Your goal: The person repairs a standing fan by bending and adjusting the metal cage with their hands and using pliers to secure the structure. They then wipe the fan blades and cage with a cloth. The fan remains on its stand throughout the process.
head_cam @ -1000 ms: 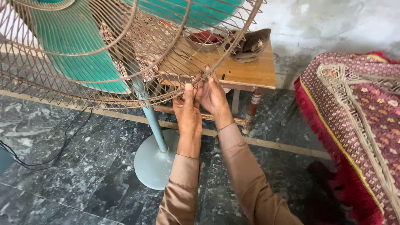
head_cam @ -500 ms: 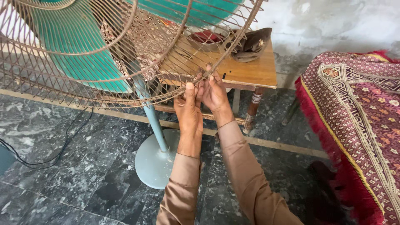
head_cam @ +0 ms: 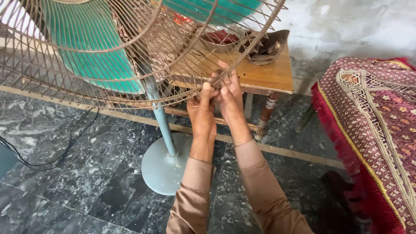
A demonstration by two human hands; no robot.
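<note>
Rusty fan grille [head_cam: 108,56] tilted toward camera | left hand [head_cam: 202,113], right hand [head_cam: 229,97] grips apparently pinching rim wires

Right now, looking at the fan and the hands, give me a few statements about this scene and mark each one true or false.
1. Both hands are at the lower rim of the fan's wire guard. True: the left hand and right hand meet there.
2. The fan blades are red. False: they are green.
3. The fan stands on a round base on a dark marble floor. True.
4. The wooden table is bare. False: a bowl and a dark object lie on it.
5. A patterned cloth lies to the right. True.
</note>
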